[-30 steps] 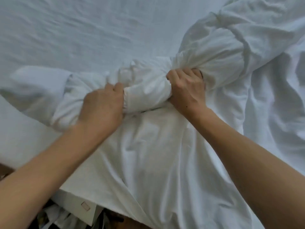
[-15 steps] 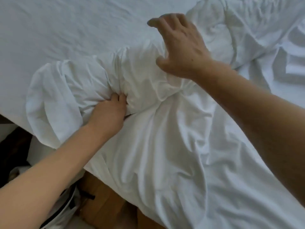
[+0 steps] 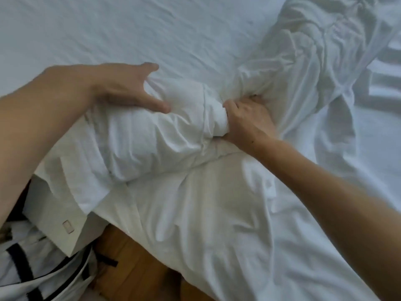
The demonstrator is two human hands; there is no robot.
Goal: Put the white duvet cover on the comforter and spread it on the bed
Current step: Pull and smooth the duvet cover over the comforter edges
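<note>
Bed (image 3: 108,35): It is the biggest thing here. A white sheet covers it, with small wrinkles. Its near edge runs across the lower part of the view.
Duvet cover (image 3: 206,213): It is white and lies bunched across the near side of the bed. Part of it hangs over the edge. More of it piles up at the far right.
Comforter (image 3: 141,137): I think the fat roll in the middle is the comforter inside the cover. All the cloth is white, so I cannot be sure where one ends.
How it will handle: It looks soft, puffy and light. It is floppy and will sag and slip if held loosely. A good place to hold looks like a corner or a thick bunch, with cover and comforter together.
Floor (image 3: 134,268): Brown wood shows below the bed. A white box and some black and white cloth lie there too.
Left hand (image 3: 125,88): It is spread wide. The fingers are straight and lie on top of the roll.
Right hand (image 3: 245,120): Its fingers curl into the cloth and pinch the narrow waist of the roll.
Hard to see: The cover's opening and corners are hidden in the folds. The right fingertips are buried in cloth.
</note>
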